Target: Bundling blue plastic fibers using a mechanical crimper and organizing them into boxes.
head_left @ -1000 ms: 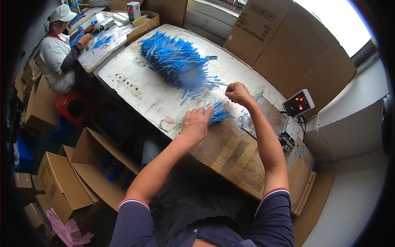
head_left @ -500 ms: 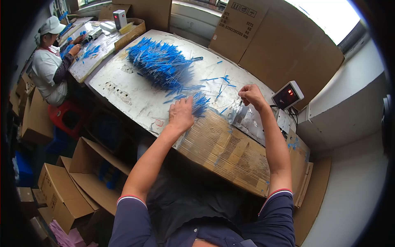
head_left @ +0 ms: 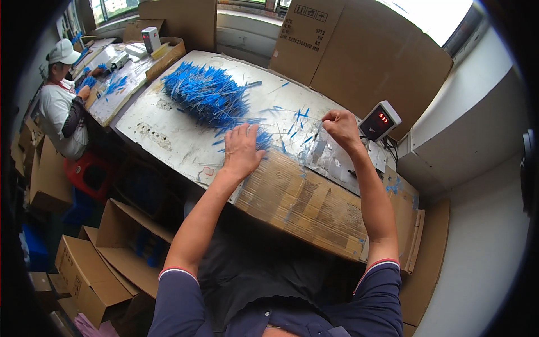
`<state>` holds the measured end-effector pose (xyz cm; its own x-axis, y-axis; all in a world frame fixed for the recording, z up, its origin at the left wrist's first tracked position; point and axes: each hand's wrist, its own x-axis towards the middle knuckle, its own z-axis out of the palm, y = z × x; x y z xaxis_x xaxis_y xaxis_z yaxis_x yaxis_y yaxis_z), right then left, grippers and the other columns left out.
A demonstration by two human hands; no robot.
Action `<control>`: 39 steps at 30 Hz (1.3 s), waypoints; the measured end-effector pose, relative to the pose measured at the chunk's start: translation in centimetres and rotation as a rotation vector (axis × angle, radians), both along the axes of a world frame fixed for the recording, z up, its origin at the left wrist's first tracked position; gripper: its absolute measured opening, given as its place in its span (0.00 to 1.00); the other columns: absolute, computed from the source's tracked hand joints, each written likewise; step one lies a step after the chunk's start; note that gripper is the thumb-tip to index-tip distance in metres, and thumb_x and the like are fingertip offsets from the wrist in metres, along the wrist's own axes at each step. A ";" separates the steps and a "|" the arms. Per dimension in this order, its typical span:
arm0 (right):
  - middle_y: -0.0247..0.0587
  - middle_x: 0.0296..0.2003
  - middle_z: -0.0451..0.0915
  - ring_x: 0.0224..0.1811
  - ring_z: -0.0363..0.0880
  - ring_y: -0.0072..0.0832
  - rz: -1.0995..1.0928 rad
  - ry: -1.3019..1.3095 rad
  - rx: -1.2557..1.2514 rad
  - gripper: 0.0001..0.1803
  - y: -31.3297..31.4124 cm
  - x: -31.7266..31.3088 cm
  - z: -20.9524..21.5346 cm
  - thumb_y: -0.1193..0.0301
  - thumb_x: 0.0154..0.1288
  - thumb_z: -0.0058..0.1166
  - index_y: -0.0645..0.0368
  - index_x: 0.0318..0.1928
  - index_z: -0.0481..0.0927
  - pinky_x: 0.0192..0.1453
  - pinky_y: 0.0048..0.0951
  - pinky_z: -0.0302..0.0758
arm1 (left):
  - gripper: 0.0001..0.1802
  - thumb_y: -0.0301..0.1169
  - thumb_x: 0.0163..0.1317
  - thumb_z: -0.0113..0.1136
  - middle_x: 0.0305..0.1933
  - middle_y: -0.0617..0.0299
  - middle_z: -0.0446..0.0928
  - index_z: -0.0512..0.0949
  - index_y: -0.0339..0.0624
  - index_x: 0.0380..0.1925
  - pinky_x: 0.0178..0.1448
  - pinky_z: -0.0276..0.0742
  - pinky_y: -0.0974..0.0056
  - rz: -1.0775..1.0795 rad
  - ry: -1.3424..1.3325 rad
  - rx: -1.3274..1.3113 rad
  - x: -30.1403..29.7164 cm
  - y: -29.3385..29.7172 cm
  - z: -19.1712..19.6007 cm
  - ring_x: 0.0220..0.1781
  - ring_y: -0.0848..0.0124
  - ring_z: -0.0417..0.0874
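My left hand (head_left: 241, 150) lies palm down, fingers stretched out, over a small cluster of thin blue-ended sticks (head_left: 263, 139) at the near edge of the white table. Its palm hides part of that cluster. My right hand (head_left: 341, 128) is raised above a low clear-topped device (head_left: 331, 160), fingers curled tightly together. Whatever it may pinch is too small or hidden to see. Beyond my left hand rises a large heap of the same blue-ended wire-like sticks (head_left: 205, 92). A few loose sticks (head_left: 300, 115) are scattered between the heap and my right hand.
Right of my right hand stands a display box (head_left: 380, 121) with red digits and cables. Flattened cardboard (head_left: 303, 196) covers the table's near edge. A large cardboard sheet (head_left: 359, 56) leans behind. At far left, a co-worker (head_left: 62, 106) sits at another table; open cartons (head_left: 95, 269) stand below.
My left hand's fingers have straightened and spread over the small cluster. My right hand has closed more tightly and sits nearer the display. The red digits changed, and the whole view shifted slightly.
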<state>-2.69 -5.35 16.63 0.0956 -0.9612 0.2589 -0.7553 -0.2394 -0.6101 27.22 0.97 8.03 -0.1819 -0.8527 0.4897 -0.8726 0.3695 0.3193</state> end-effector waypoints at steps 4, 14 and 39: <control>0.36 0.22 0.81 0.21 0.78 0.19 -0.082 -0.012 -0.179 0.13 1.5 -0.1 1.5 0.76 0.54 0.54 0.69 0.36 0.87 0.27 0.23 0.74 | 0.27 0.28 0.54 0.73 0.56 0.48 0.78 0.77 0.37 0.55 0.67 0.68 0.50 -0.123 0.181 -0.199 -3.3 0.3 1.6 0.62 0.51 0.76; 0.33 0.21 0.79 0.19 0.75 0.19 -0.047 -0.840 0.217 0.08 8.5 -1.3 -0.9 0.78 0.60 0.58 0.70 0.38 0.85 0.25 0.23 0.73 | 0.19 0.30 0.61 0.70 0.51 0.52 0.81 0.80 0.41 0.52 0.59 0.72 0.53 -0.255 0.352 -0.218 -11.8 2.5 2.2 0.54 0.54 0.81; 0.34 0.29 0.84 0.27 0.81 0.19 -0.109 -0.988 0.182 0.07 17.1 -4.2 -7.9 0.80 0.68 0.60 0.67 0.45 0.86 0.33 0.23 0.80 | 0.16 0.37 0.80 0.49 0.29 0.59 0.84 0.82 0.38 0.50 0.32 0.77 0.69 -0.139 1.045 0.636 -10.9 2.9 -3.9 0.27 0.77 0.83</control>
<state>-6.85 11.79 8.71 -0.1731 -0.9846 0.0230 0.0960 -0.0402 -0.9946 16.36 3.86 4.17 -0.0602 -0.9973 -0.0412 -0.0553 -0.0378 0.9978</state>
